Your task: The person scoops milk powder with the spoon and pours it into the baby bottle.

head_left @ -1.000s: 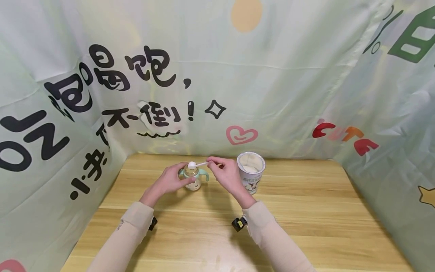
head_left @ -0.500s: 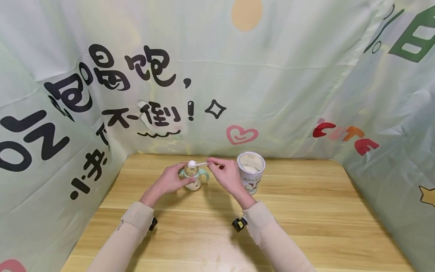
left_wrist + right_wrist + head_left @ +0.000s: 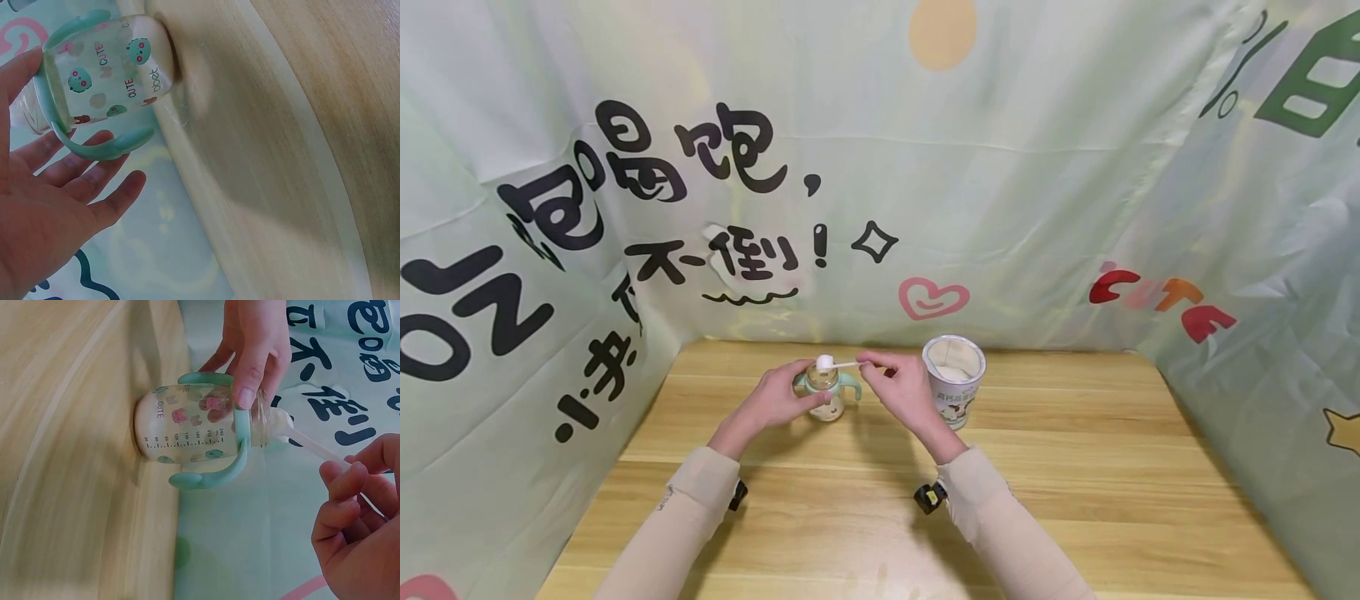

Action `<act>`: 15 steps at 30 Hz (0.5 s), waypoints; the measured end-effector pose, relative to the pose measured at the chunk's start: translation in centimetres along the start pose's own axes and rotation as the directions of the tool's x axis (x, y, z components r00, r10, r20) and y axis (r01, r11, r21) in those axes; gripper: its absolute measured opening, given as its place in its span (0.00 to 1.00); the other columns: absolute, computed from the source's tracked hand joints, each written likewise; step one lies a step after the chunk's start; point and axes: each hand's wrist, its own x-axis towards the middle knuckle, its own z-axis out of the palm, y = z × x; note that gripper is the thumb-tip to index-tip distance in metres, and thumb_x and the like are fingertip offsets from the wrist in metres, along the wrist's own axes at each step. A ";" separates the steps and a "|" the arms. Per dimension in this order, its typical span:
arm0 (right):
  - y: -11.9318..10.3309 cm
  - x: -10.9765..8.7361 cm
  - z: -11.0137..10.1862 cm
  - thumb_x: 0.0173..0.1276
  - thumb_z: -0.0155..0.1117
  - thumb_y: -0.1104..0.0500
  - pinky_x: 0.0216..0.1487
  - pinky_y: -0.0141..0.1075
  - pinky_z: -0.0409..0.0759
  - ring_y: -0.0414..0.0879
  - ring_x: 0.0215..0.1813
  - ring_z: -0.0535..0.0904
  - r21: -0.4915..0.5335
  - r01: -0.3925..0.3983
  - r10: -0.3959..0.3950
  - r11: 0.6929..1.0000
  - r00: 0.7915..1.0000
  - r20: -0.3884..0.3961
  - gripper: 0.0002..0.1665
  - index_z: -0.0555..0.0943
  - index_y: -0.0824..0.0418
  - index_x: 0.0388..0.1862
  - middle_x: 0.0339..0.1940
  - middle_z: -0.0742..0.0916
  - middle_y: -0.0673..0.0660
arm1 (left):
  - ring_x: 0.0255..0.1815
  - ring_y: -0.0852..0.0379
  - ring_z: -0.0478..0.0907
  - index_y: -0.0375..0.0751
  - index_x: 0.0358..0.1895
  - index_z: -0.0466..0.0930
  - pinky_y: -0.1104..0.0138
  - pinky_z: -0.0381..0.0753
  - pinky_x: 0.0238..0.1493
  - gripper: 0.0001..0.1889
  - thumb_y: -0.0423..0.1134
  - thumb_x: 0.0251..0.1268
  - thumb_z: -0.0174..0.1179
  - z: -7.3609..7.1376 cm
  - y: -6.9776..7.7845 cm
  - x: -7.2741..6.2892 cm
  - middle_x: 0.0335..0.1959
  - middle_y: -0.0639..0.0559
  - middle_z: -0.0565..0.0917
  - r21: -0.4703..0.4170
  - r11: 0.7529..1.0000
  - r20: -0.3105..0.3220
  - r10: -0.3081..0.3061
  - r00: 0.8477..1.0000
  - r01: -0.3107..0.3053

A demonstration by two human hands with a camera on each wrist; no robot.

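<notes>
A clear baby bottle point(image 3: 830, 410) with a mint-green two-handled collar stands upright on the table. My left hand point(image 3: 780, 393) holds it around the collar and neck, thumb on the near side. Pale contents sit at the bottle's bottom, beside printed markings point(image 3: 187, 437) in the right wrist view. Between thumb and fingertips, my right hand point(image 3: 901, 387) pinches the thin handle of a white measuring scoop point(image 3: 825, 362). The scoop's bowl is at the bottle's uncovered mouth; white powder shows at the bowl point(image 3: 281, 422). Whether the bowl touches the rim I cannot tell.
Just right of my right hand stands a lidless tub point(image 3: 953, 396) of white powder, with a cow print. The wooden table point(image 3: 1075, 467) ends at a printed fabric curtain point(image 3: 1030, 250) behind and at both sides.
The scoop has turned slightly over the bottle's mouth, and my right fingers have shifted a little with its handle. My left hand, the bottle and the tub stay in place.
</notes>
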 end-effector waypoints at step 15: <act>0.1 0.0 0.1 0.68 0.66 0.59 0.22 0.28 0.65 0.35 0.20 0.69 -0.014 0.023 -0.023 1.000 1.000 0.004 0.13 0.95 0.52 0.45 0.42 0.95 0.51 | 0.68 0.35 0.80 0.35 0.75 0.72 0.42 0.77 0.72 0.41 0.56 0.66 0.72 -0.1 0.1 -0.1 0.66 0.35 0.83 0.000 1.000 0.007 -0.006 1.000 0.006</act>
